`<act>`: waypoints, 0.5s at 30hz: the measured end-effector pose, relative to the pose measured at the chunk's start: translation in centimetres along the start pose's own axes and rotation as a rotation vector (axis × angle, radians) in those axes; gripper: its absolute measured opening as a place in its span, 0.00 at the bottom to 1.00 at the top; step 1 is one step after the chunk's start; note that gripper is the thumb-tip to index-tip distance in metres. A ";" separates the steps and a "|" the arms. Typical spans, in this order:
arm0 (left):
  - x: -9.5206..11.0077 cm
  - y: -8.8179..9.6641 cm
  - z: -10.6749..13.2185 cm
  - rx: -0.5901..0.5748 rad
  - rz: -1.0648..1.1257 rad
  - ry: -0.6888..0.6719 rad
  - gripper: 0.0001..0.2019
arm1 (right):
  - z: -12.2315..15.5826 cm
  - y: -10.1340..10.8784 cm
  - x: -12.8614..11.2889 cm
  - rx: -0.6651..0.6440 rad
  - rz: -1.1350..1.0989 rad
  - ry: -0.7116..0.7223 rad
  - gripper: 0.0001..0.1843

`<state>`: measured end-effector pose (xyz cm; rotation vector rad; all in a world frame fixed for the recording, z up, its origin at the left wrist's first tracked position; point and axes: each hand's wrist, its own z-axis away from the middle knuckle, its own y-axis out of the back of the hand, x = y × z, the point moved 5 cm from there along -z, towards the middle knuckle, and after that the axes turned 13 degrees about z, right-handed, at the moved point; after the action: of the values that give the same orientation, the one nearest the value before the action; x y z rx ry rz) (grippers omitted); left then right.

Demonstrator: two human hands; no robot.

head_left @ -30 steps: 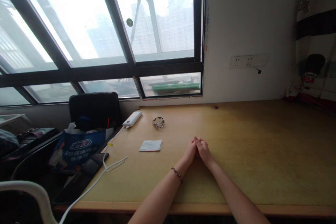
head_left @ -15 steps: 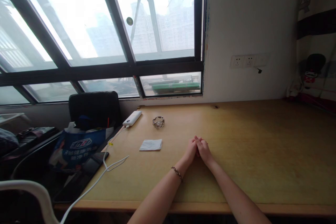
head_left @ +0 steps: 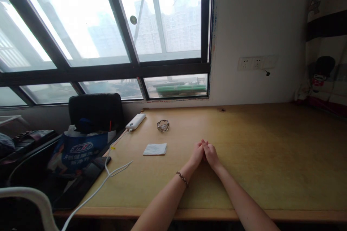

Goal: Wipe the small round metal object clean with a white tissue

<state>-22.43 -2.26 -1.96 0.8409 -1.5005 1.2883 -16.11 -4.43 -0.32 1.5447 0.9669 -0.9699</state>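
Note:
My left hand [head_left: 197,153] and my right hand [head_left: 211,154] rest together on the wooden desk [head_left: 271,158], pressed against each other with their fingers folded closed. No object shows in either one; the space between the palms is hidden. Around my left wrist sits a braided bracelet [head_left: 181,178]. To the left of the hands lies a folded white tissue [head_left: 155,149], apart from them. Farther back, a metallic openwork ring-shaped piece [head_left: 163,126] stands on the desk.
A white power bank [head_left: 136,121] lies at the desk's left edge, its white cable [head_left: 107,177] trailing toward the front. Left of the desk are a black chair [head_left: 94,110] and a blue printed bag [head_left: 78,151]. Wall sockets [head_left: 257,63] are behind the desk.
The view has shifted very slightly. My hands stay clasped in the same place, and the things on the desk have not moved.

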 end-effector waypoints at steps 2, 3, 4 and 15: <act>2.0 0.9 0.1 0.057 -0.171 -0.150 0.17 | 0.0 0.4 -0.3 0.053 0.056 0.058 0.30; 3.2 1.7 0.1 0.108 -0.274 -0.223 0.16 | 0.0 0.5 -0.4 0.076 0.079 0.071 0.30; 4.3 2.7 0.1 0.186 -0.378 -0.287 0.15 | 0.1 0.7 -0.4 0.095 0.096 0.074 0.31; 5.1 9.9 -0.2 0.847 -1.157 -0.110 0.32 | 0.1 0.7 -0.2 0.108 0.212 0.110 0.31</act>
<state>-33.05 0.42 -0.32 1.9464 -0.2424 0.8936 -15.57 -4.65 0.11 1.7675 0.8178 -0.8048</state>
